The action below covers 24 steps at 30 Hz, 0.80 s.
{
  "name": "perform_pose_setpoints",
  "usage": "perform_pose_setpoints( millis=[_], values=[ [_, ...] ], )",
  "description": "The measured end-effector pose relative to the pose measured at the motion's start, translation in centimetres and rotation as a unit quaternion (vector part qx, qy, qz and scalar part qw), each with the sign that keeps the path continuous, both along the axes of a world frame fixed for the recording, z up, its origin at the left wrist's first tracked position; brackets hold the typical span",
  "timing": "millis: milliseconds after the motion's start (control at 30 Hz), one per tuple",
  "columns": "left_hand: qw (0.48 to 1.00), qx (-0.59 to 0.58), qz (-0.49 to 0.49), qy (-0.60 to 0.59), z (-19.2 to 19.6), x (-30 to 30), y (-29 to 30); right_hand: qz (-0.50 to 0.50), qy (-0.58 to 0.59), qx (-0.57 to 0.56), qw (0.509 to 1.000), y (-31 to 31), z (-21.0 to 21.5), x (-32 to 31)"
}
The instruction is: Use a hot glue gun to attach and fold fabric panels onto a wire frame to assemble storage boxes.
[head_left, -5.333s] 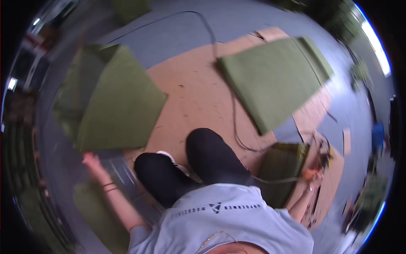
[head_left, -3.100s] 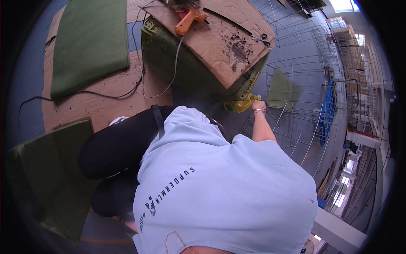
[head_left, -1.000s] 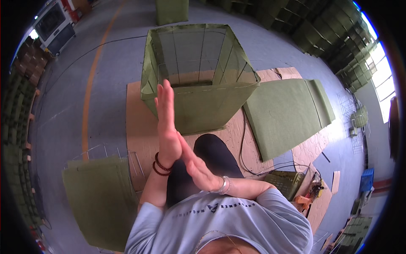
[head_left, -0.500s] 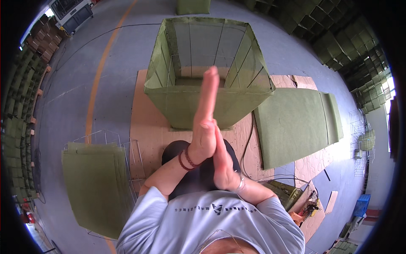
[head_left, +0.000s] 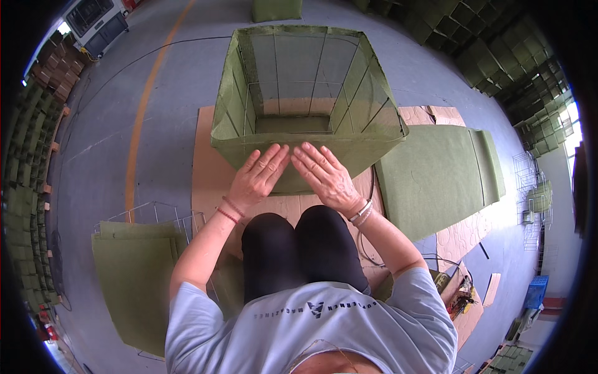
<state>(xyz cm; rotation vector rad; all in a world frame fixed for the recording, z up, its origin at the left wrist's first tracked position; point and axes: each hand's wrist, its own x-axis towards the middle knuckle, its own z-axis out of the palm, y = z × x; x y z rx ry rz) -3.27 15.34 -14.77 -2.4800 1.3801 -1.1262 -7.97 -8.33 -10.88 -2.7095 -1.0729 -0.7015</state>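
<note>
A large open-topped box (head_left: 369,151) of green fabric over a thin wire frame stands in front of my knees. My left hand (head_left: 254,179) is stretched out before its near wall, palm down, with nothing in it. Beside it, my right hand (head_left: 328,179) is also flat and holds nothing. The fingertips of both point inward and lie close together without meeting, just below the box's near rim. Whether the hands touch the fabric I cannot tell.
Cardboard (head_left: 208,156) lies under the box. On the right are stacked green fabric sheets (head_left: 436,181), a black cable (head_left: 364,248) and a small tray of tools (head_left: 462,298). More green sheets (head_left: 134,280) rest on a wire frame at the left. Stacked green boxes (head_left: 498,56) line the far right.
My hands were pressed palm to palm, pointing up before the box. They have come apart and lowered, and now lie flat side by side at its near wall.
</note>
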Motion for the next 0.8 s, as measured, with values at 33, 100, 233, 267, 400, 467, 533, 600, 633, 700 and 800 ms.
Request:
perform_pose_setpoints(
  millis=[33, 100, 233, 267, 400, 467, 533, 600, 633, 700, 800],
  values=[
    [1.0, -0.026, 0.008, 0.005, 0.3, 0.5, -0.2, -0.013, 0.012, -0.001, 1.0, 0.1, 0.4, 0.4],
    [0.999, -0.038, 0.038, 0.006, 0.8, 1.3, -0.4, -0.029, 0.002, 0.001, 1.0, -0.2, 0.7, 1.2],
    [0.995, -0.075, 0.038, 0.052, 2.2, 1.1, -1.6, -0.034, -0.017, 0.041, 0.998, 0.2, 1.6, 2.0],
    [0.992, -0.088, 0.044, 0.073, 2.6, 1.2, -2.0, -0.028, -0.02, 0.06, 0.998, 0.4, 1.8, 2.2],
    [0.972, -0.097, 0.055, 0.205, 5.4, 1.8, -3.1, -0.027, 0.003, 0.095, 0.995, 1.1, 3.5, 3.0],
    [0.952, -0.087, 0.054, 0.289, 6.7, 2.6, -3.4, -0.007, 0.024, 0.133, 0.991, 1.1, 4.2, 3.4],
    [0.925, -0.074, 0.05, 0.369, 8.6, 3.1, -3.5, -0.016, 0.058, 0.111, 0.992, 1.0, 4.4, 3.9],
    [0.883, 0.034, 0.049, 0.465, 10.6, 3.8, -3.7, -0.028, 0.088, 0.089, 0.992, 0.9, 4.9, 4.8],
    [0.882, 0.036, 0.049, 0.468, 10.1, 4.5, -3.4, -0.054, 0.176, 0.032, 0.982, 1.3, 5.3, 5.2],
    [0.833, 0.044, 0.01, 0.552, 10.3, 5.8, -3.6, -0.084, 0.261, -0.025, 0.961, 1.2, 6.1, 6.0],
    [0.789, 0.049, -0.01, 0.613, 9.9, 6.0, -3.0, -0.068, 0.32, -0.104, 0.939, 0.7, 7.5, 6.5]
  ],
)
